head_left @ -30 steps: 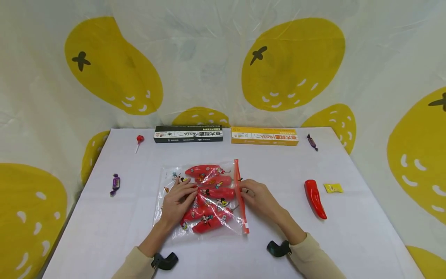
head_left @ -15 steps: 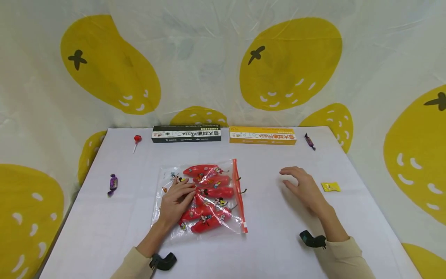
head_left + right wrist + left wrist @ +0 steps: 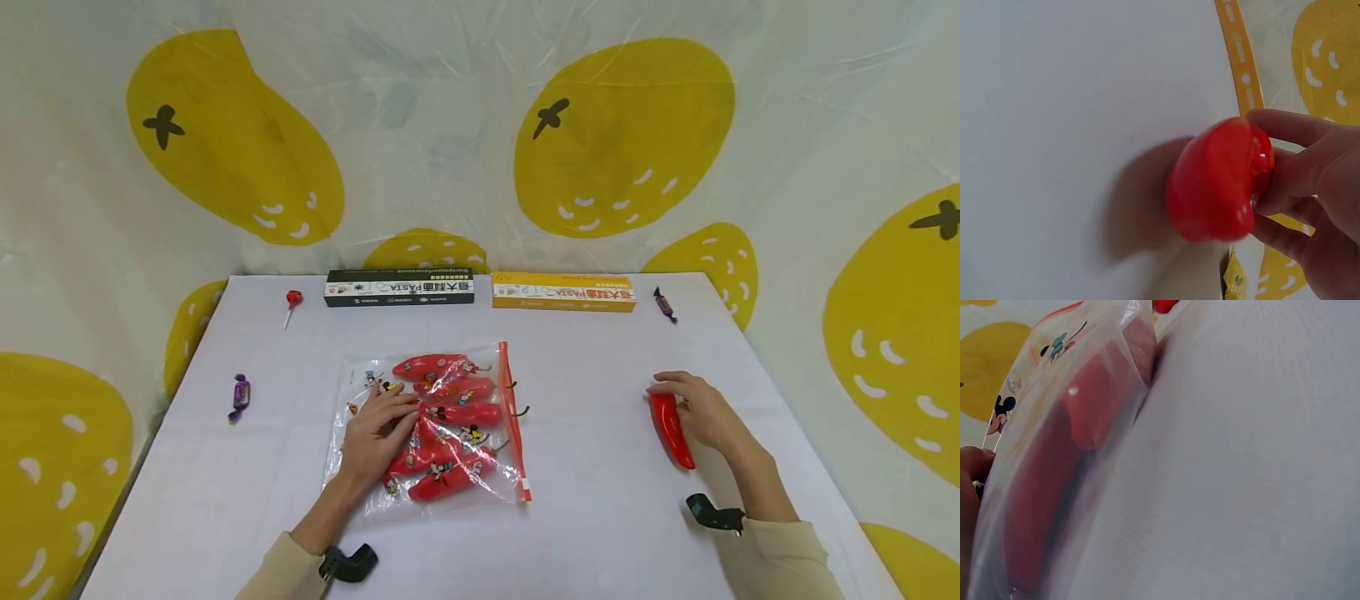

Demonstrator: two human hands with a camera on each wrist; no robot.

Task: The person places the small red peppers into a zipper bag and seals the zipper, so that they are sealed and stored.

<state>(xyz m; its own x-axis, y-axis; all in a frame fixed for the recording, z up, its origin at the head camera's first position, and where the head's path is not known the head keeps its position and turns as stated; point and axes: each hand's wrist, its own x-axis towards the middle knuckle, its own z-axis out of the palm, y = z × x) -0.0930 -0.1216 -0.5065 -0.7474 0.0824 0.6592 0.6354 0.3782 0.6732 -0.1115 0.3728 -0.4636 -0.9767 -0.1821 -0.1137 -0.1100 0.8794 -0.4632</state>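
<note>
A clear zip bag with a red zip edge and cartoon prints lies left of centre, several red chili peppers inside it. Thin stems poke out past the zip edge. My left hand lies over the bag's left half, thumb and fingers pinching its film where creases gather. From the left wrist view the bag looks puffed up beside a fingertip. Over on the right, my right hand grips a loose red chili pepper near its upper end; the right wrist view shows fingers and thumb round it.
Two pasta boxes, one dark and one yellow, stand along the back edge. A red lollipop and a purple-wrapped candy lie left. Another wrapped candy is back right; a yellow packet shows near my right hand.
My right hand has left the bag's zip edge, moved right and taken hold of the loose chili pepper. My left hand has stayed on the bag.
</note>
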